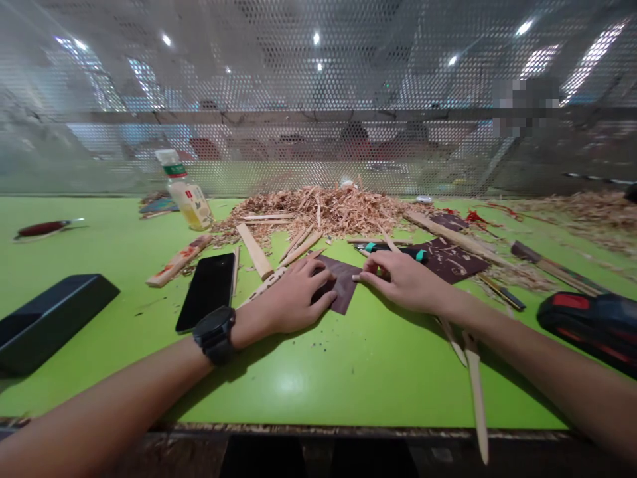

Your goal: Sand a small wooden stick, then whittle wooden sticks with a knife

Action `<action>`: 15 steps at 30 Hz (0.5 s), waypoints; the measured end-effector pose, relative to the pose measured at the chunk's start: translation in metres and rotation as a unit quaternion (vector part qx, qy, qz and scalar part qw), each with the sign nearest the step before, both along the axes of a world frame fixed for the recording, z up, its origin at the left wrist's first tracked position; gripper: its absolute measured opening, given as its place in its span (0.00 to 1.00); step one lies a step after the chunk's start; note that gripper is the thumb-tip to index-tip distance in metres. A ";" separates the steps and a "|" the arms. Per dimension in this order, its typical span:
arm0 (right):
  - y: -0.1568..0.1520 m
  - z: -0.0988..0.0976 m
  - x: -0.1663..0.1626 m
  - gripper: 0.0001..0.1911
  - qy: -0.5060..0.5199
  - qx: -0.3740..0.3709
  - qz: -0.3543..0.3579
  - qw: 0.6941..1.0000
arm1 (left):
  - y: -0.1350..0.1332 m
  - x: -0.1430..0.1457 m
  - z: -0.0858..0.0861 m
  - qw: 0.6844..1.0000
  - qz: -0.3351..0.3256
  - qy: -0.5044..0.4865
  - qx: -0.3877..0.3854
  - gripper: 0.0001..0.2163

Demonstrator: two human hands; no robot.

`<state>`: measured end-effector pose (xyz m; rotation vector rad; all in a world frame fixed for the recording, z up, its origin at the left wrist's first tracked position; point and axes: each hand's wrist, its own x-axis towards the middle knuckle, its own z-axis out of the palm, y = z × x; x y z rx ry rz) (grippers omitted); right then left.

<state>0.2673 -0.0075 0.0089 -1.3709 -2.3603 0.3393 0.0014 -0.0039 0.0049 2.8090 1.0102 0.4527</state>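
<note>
On a dark, square sheet of sandpaper [344,284] lies my left hand [293,295], palm down with its fingers loosely spread; a dark watch [215,334] is on that wrist. My right hand [398,279] pinches a small piece of pale wood [355,277] between thumb and forefinger, at the sheet's right edge. How far the piece runs back into the palm is hidden. Just beyond the right hand lies a black and teal tool [413,253], partly covered. Past the left fingers are several thin wooden strips [302,245].
A heap of wood shavings [328,206] sits against the perforated screen [308,133]. At left are a leaning bottle [188,199], a phone [206,291], a dark box [54,318] and a red-handled tool [42,228]. A carved wooden blade [476,392] overhangs the front edge; a red-black device [592,325] lies right.
</note>
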 end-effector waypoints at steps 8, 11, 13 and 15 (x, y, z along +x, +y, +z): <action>0.003 -0.001 -0.001 0.15 -0.012 0.023 0.039 0.999 | 0.000 0.000 -0.001 1.000 0.001 0.003 0.008 0.17; 0.006 -0.002 0.002 0.19 -0.026 0.023 0.017 0.999 | 0.000 0.001 0.000 1.000 0.003 0.010 0.014 0.17; 0.004 -0.001 0.001 0.20 -0.020 0.016 0.042 0.999 | -0.001 0.001 0.000 1.000 0.004 0.015 0.012 0.17; 0.001 0.001 0.000 0.19 -0.014 0.014 0.075 0.997 | -0.001 0.001 0.001 1.000 0.003 0.018 0.008 0.18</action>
